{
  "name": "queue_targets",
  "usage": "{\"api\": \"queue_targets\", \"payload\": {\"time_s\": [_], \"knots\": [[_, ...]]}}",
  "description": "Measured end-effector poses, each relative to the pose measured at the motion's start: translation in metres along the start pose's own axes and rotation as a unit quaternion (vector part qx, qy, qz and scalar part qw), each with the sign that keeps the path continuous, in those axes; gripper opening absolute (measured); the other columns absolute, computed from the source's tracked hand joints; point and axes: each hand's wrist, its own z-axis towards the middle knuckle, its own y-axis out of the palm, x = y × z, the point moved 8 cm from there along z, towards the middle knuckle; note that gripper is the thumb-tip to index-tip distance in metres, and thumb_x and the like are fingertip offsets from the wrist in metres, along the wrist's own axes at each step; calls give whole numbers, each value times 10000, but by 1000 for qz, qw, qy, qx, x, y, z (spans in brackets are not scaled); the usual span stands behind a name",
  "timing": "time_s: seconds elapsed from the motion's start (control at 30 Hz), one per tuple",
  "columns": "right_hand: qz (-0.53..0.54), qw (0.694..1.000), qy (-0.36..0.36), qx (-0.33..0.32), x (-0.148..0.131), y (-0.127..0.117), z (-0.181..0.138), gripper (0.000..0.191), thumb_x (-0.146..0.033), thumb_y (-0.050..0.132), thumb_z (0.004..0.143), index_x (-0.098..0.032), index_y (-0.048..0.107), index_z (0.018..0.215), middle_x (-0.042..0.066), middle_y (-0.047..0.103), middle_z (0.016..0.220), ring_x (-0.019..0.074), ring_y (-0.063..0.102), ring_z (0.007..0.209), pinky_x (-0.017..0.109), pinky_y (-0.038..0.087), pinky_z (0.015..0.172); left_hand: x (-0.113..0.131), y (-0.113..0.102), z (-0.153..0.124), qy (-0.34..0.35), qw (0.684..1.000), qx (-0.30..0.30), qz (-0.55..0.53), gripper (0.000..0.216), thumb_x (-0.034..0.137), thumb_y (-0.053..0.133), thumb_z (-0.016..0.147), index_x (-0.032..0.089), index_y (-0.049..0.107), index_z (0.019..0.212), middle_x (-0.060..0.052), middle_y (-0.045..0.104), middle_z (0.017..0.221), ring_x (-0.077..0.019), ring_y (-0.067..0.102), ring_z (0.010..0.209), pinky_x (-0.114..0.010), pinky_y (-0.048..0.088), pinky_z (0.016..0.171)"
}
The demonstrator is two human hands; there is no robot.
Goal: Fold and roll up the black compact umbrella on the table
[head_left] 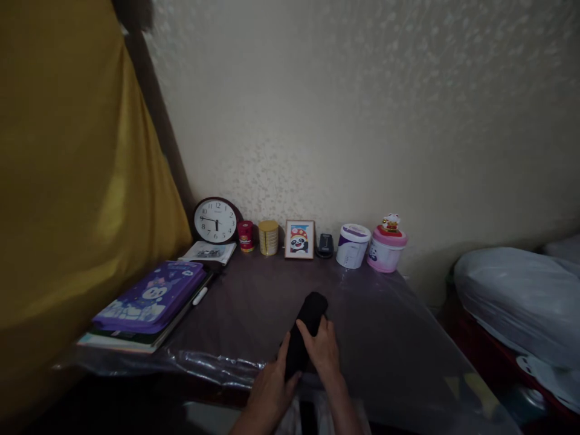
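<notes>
A long black object, soft-looking like a case or pouch, lies over the near part of a dark table covered with clear plastic. My left hand grips its near end from the left, fingers closed round it. My right hand rests on its right side near the middle, fingers curled against it. Both forearms come in from the bottom edge.
Along the wall stand a round clock, a red tin, a gold tin, a framed panda picture, a small black device, a white tub and a pink tub. A purple case lies on books at left. A yellow curtain hangs left; bagged bedding sits right.
</notes>
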Motion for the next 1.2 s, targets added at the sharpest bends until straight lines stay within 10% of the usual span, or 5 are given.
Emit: {"api": "queue_targets", "payload": {"time_s": [0.27,0.63,1.03,1.2], "knots": [[45,987,-146,-38,-23,1,-4,287,-409,458,840,-198,643,900,89,557,1031,188,599,864,309,491,759,-3,-1,-2,-24,1000,-3,19,778,328,480,804,191,28,1423,-105,635,1129,-225,607,1016,-276,432,806],[-6,960,-201,-193,-42,11,-5,254,-223,503,782,-256,631,999,27,545,989,122,566,708,261,464,676,1,-3,-8,-23,997,11,73,787,274,453,822,236,-65,1413,-128,547,1231,-216,596,1013,-268,428,792],[311,918,2,-246,-7,10,4,185,-379,565,745,-202,607,775,8,624,769,137,553,668,263,437,650,-2,1,-10,-40,986,-6,160,686,287,432,860,294,24,1411,-114,574,1090,-220,622,909,-283,437,742],[221,962,-28,-157,5,-21,11,318,-461,521,780,-185,622,658,25,630,678,168,571,674,273,431,644,-5,2,-9,-56,985,-10,166,690,295,431,861,316,9,1407,-109,569,1084,-215,624,883,-286,433,727]]}}
